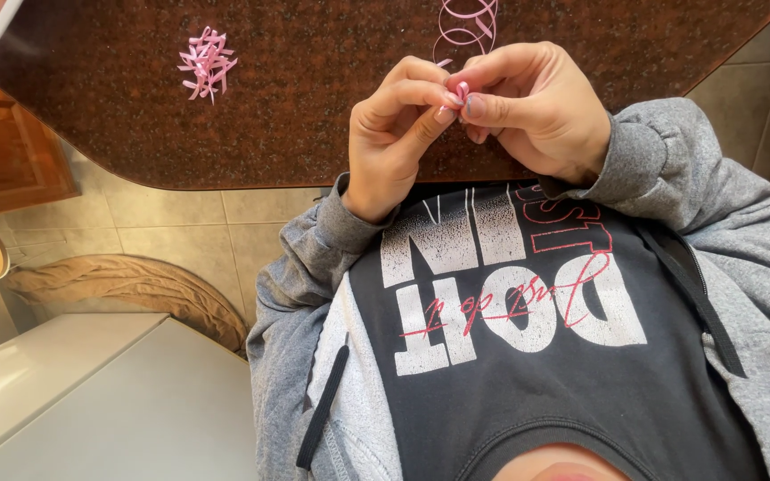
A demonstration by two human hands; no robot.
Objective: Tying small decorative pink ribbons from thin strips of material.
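both my left hand (398, 134) and right hand (532, 111) pinched the pink ribbon (462, 89) at its end; i judged 1 loose fingertip could let the curl (467, 22) spring free.

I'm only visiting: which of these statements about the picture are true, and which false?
1. The left hand and right hand both pinch a thin pink ribbon. True.
2. A pink ribbon bow lies on the dark speckled stone countertop. True.
3. The bow touches the left hand. False: it lies apart, further left.
4. The person wears bright yellow sleeves. False: they are grey sleeves.
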